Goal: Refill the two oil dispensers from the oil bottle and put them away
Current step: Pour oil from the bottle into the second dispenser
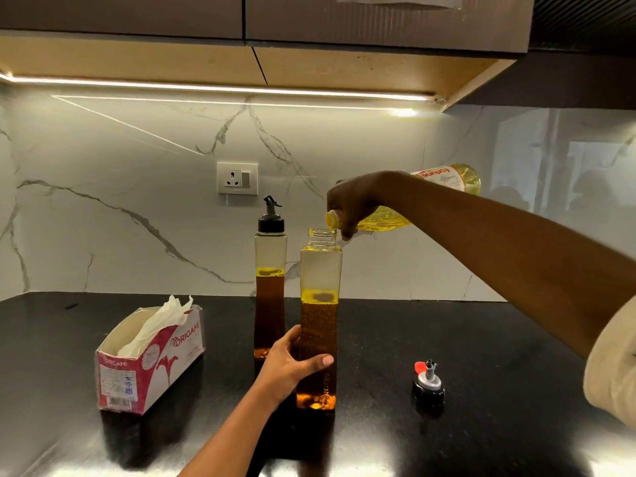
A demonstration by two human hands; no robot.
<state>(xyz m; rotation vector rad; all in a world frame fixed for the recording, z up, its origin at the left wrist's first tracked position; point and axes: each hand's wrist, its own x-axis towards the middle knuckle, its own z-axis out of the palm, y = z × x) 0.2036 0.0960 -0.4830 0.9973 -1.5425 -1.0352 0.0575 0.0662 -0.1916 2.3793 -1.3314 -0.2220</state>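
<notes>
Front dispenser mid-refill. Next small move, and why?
Probably tip the oil bottle a little further with the right hand, keeping its mouth over the neck of the open dispenser. That dispenser looks only about half full, its spout cap lies off on the counter, and the left hand grips it steady.

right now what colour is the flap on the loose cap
Red: the flap on the loose cap, head view.

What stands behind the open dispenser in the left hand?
A second dispenser, black-capped, part full of oil. Its base is partly covered by the left hand gripping the open dispenser.
</notes>
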